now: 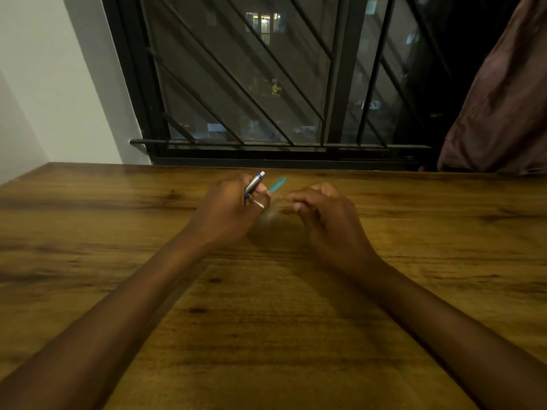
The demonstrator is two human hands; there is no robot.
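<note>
My left hand (229,208) hovers over the far middle of the wooden table (88,232) and grips a silver pen (254,183) with a blue and white end that sticks up past the fingers. A blurred teal piece (277,184) also juts out from that hand's fingers, toward the window. A small metal spring or ring (259,204) shows at the fingertips. My right hand (322,216) is close beside it with curled fingers pinched together; what they hold, if anything, is too small and blurred to tell.
The table's far edge meets a wall with a barred black window (251,84). A brown curtain (503,108) hangs at the far right, down to the table edge. A white wall (44,84) stands at the left.
</note>
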